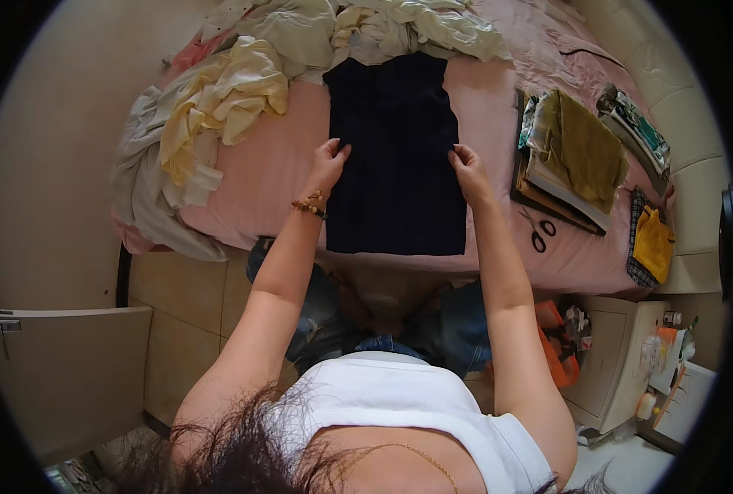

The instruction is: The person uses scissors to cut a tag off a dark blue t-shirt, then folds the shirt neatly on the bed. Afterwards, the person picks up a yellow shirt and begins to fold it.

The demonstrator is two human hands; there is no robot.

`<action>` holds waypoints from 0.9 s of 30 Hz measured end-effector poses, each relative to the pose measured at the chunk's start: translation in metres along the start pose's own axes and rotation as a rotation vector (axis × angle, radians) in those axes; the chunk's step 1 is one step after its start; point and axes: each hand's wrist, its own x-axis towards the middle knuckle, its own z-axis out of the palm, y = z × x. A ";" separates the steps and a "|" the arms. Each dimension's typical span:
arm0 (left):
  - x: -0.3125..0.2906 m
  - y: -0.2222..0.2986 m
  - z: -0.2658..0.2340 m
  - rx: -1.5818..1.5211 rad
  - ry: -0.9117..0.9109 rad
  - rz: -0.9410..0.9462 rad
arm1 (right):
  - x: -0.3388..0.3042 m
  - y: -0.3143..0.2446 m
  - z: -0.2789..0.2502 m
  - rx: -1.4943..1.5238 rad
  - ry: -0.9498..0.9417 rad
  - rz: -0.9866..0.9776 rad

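A dark navy sleeveless garment [395, 165], perhaps a dress or long top, lies spread flat on the pink-covered bed [255, 177]. Its neck end points away from me, and the hem lies along the near edge of the bed. My left hand [330, 163] pinches its left side edge about halfway down, with a beaded bracelet on that wrist. Directly across, my right hand [468, 169] pinches the right side edge between thumb and fingers. The cloth between both hands looks smooth.
Crumpled cream and yellow cloths [226, 103] heap along the bed's left and far side. To the right sit a folded clothes stack [576, 156], black-handled scissors [539, 230] and a folded yellow cloth [653, 243]. A pale cabinet [601, 354] stands at the lower right.
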 end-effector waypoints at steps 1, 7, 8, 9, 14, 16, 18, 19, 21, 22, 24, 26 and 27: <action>0.003 -0.005 -0.002 0.085 0.041 -0.025 | 0.001 0.003 0.002 0.011 0.029 0.024; -0.010 0.014 0.006 0.470 0.230 0.080 | -0.023 -0.033 0.008 -0.360 0.214 -0.083; -0.016 0.025 0.009 0.538 0.227 0.061 | -0.027 -0.040 0.005 -0.489 0.252 -0.083; -0.020 0.030 0.011 0.606 0.223 0.042 | -0.029 -0.034 0.004 -0.537 0.213 -0.099; -0.018 0.004 0.011 0.449 0.159 0.139 | -0.030 -0.019 0.008 -0.544 0.042 -0.174; -0.003 -0.017 0.003 0.284 0.113 0.136 | -0.021 -0.041 0.014 -0.389 -0.154 -0.048; 0.005 -0.034 0.001 0.144 0.041 0.041 | -0.005 0.000 0.015 -0.128 -0.046 0.016; -0.001 -0.028 0.003 0.170 0.053 -0.027 | -0.003 0.018 0.013 0.000 0.011 0.048; -0.010 0.002 -0.001 0.230 0.100 -0.149 | -0.013 0.003 0.009 -0.269 0.115 -0.014; -0.015 0.004 -0.005 0.329 0.075 -0.084 | -0.021 -0.003 0.007 -0.265 0.141 -0.048; -0.029 0.009 -0.008 0.401 0.130 0.019 | -0.029 -0.009 0.002 -0.259 0.187 -0.089; -0.045 0.024 -0.007 0.497 0.142 0.058 | -0.042 -0.015 -0.004 -0.307 0.184 -0.061; -0.052 0.028 -0.010 0.561 0.133 0.040 | -0.047 -0.015 -0.006 -0.329 0.179 -0.047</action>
